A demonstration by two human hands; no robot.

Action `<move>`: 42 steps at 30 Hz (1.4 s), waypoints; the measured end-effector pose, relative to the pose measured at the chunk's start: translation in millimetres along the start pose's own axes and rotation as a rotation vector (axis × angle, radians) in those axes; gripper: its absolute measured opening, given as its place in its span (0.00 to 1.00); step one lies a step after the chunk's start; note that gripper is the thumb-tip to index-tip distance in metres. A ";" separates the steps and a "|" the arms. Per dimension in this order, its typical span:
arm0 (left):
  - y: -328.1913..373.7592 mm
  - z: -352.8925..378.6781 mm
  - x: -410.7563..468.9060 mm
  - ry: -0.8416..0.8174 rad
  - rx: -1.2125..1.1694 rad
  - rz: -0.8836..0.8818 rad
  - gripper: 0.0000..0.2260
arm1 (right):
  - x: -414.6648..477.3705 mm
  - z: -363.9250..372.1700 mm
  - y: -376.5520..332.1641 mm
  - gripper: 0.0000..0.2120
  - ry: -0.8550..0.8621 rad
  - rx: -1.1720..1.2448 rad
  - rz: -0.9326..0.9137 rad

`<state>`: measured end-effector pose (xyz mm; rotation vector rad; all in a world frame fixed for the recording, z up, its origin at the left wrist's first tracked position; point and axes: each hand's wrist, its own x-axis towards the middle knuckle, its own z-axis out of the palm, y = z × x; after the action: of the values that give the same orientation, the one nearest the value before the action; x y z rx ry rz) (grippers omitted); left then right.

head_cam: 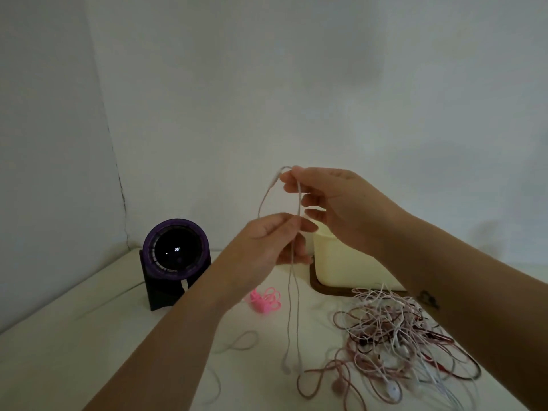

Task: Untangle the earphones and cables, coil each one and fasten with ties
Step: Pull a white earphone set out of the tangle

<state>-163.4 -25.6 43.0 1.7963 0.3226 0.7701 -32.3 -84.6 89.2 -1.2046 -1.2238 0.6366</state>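
Note:
I hold one pale pink earphone cable (pixel 292 307) up above the table. My right hand (pixel 335 203) pinches its top loop between thumb and fingertips. Lower down, my left hand (pixel 267 244) pinches the same strands, which hang down to two earbuds just above the tabletop. A tangled heap of pink, white and dark red earphones and cables (pixel 397 336) lies at the right. A small coiled bright pink cable (pixel 265 299) lies in the middle of the table.
A purple round gadget with a dark lit screen (pixel 175 256) stands on a black stand at the back left. A cream box (pixel 344 262) sits on a dark wooden tray (pixel 318 284) behind the heap. Walls close in the back and left.

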 end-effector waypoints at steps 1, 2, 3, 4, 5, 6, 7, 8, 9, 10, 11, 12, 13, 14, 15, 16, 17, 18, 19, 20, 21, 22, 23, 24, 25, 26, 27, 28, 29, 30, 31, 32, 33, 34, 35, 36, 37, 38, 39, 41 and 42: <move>0.7 1.2 -0.9 -0.036 -0.052 -0.017 0.14 | 1.6 -3.6 0.6 0.11 0.055 0.009 -0.003; 1.2 1.0 -1.1 -0.054 -0.096 -0.026 0.14 | 4.1 -8.7 2.7 0.11 0.120 0.015 -0.004; 2.9 0.5 -1.7 -0.058 -0.139 -0.033 0.14 | 7.1 -15.0 5.3 0.10 0.195 0.010 -0.005; 4.6 -0.5 -1.7 -0.052 -0.179 -0.037 0.14 | 10.2 -21.8 9.5 0.10 0.276 -0.011 -0.005; 7.2 -1.2 -2.1 -0.044 -0.214 -0.036 0.14 | 13.4 -29.1 15.3 0.09 0.354 -0.043 0.001; 9.7 -2.0 -2.5 -0.034 -0.240 -0.030 0.13 | 16.2 -35.4 23.5 0.09 0.421 -0.085 0.012; 12.1 -2.8 -2.6 -0.028 -0.256 -0.017 0.13 | 18.2 -40.6 33.2 0.09 0.469 -0.131 0.027; 14.0 -3.5 -2.9 -0.026 -0.265 0.001 0.13 | 19.1 -44.1 45.2 0.09 0.493 -0.181 0.046; 15.7 -3.8 -2.9 -0.028 -0.273 0.021 0.13 | 19.2 -46.3 58.2 0.10 0.495 -0.238 0.074; 17.4 -3.9 -2.8 -0.031 -0.282 0.040 0.13 | 18.7 -47.5 71.7 0.10 0.468 -0.302 0.109; 18.4 -3.8 -3.3 -0.036 -0.295 0.054 0.13 | 17.0 -46.8 85.1 0.10 0.416 -0.361 0.148; 20.1 -3.7 -3.2 -0.037 -0.308 0.067 0.13 | 15.2 -46.0 96.5 0.10 0.352 -0.417 0.178; 20.9 -3.3 -3.6 -0.034 -0.319 0.075 0.13 | 12.8 -44.1 106.3 0.10 0.289 -0.471 0.200; 22.0 -2.9 -3.4 -0.030 -0.326 0.082 0.13 | 10.9 -42.3 114.1 0.11 0.241 -0.532 0.213; 22.9 -2.5 -3.0 -0.028 -0.330 0.087 0.13 | 9.5 -40.7 120.2 0.11 0.206 -0.599 0.217; 24.1 -2.2 -2.6 -0.027 -0.331 0.093 0.13 | 8.7 -39.3 124.8 0.12 0.188 -0.668 0.214; 24.7 -1.6 -1.7 -0.022 -0.333 0.098 0.13 | 8.3 -38.7 128.0 0.12 0.186 -0.722 0.208; 25.3 -1.4 -0.4 -0.014 -0.337 0.105 0.13 | 8.8 -39.6 130.1 0.12 0.191 -0.757 0.204; 25.5 -1.0 1.0 -0.005 -0.344 0.110 0.13 | 9.6 -41.7 131.0 0.12 0.193 -0.776 0.203; 25.1 -0.6 2.7 0.002 -0.353 0.110 0.13 | 10.5 -45.0 131.4 0.13 0.181 -0.796 0.208; 24.0 -0.4 4.6 0.004 -0.363 0.104 0.13 | 10.4 -48.3 130.3 0.13 0.150 -0.819 0.219; 21.8 0.0 7.4 0.003 -0.367 0.091 0.13 | 10.3 -51.7 128.3 0.13 0.107 -0.838 0.233; 18.6 0.2 10.2 0.002 -0.366 0.070 0.13 | 9.8 -54.5 125.0 0.14 0.069 -0.855 0.237; 14.9 0.3 13.2 0.001 -0.367 0.041 0.13 | 9.9 -56.9 120.9 0.14 0.051 -0.874 0.223; 10.5 0.5 15.9 -0.002 -0.376 0.010 0.13 | 9.5 -58.1 114.2 0.15 0.064 -0.881 0.185; 6.2 1.0 18.5 -0.007 -0.395 -0.024 0.13 | 9.9 -58.9 107.0 0.15 0.107 -0.860 0.134; 1.5 1.7 21.4 -0.014 -0.420 -0.058 0.13 | 10.3 -59.3 98.8 0.14 0.160 -0.791 0.081; -2.8 2.5 23.8 -0.019 -0.449 -0.088 0.13 | 9.8 -58.3 89.4 0.13 0.195 -0.676 0.035; -6.9 3.8 26.2 -0.026 -0.480 -0.113 0.13 | 8.7 -56.1 79.4 0.11 0.195 -0.527 0.000; -10.8 5.1 28.9 -0.034 -0.509 -0.133 0.13 | 8.0 -53.2 70.9 0.09 0.161 -0.380 -0.025; -14.6 6.7 31.9 -0.045 -0.532 -0.148 0.13 | 7.9 -50.4 64.6 0.10 0.096 -0.260 -0.036; -17.6 8.2 34.6 -0.061 -0.549 -0.157 0.13 | 7.5 -46.9 59.8 0.14 0.013 -0.167 -0.036; -20.5 9.4 38.0 -0.081 -0.565 -0.163 0.13 | 8.1 -43.9 57.9 0.19 -0.072 -0.095 -0.021; -22.5 10.9 40.8 -0.105 -0.581 -0.164 0.13 | 9.1 -40.4 57.6 0.22 -0.154 -0.038 0.003; -23.9 12.0 43.5 -0.126 -0.598 -0.161 0.13 | 10.3 -36.4 57.9 0.22 -0.229 0.016 0.034; -25.6 12.7 46.3 -0.141 -0.621 -0.157 0.12 | 12.9 -32.8 60.6 0.21 -0.285 0.068 0.069; -25.8 13.2 48.2 -0.149 -0.651 -0.152 0.11 | 15.0 -29.4 63.3 0.20 -0.307 0.135 0.103; -26.6 12.8 50.6 -0.148 -0.693 -0.145 0.11 | 18.3 -26.9 67.7 0.20 -0.304 0.202 0.132; -26.9 12.3 52.9 -0.137 -0.744 -0.135 0.10 | 21.4 -25.2 72.2 0.21 -0.289 0.248 0.153; -26.7 11.6 57.8 -0.069 -0.865 -0.119 0.09 | 27.7 -23.7 85.0 0.20 -0.235 0.246 0.157; -28.6 10.9 61.9 -0.006 -0.929 -0.121 0.10 | 30.8 -23.1 92.7 0.19 -0.214 0.217 0.152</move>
<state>-105.6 11.5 35.8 0.8943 0.0392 0.6682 18.1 -37.0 16.7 -1.0724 -1.2110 1.0068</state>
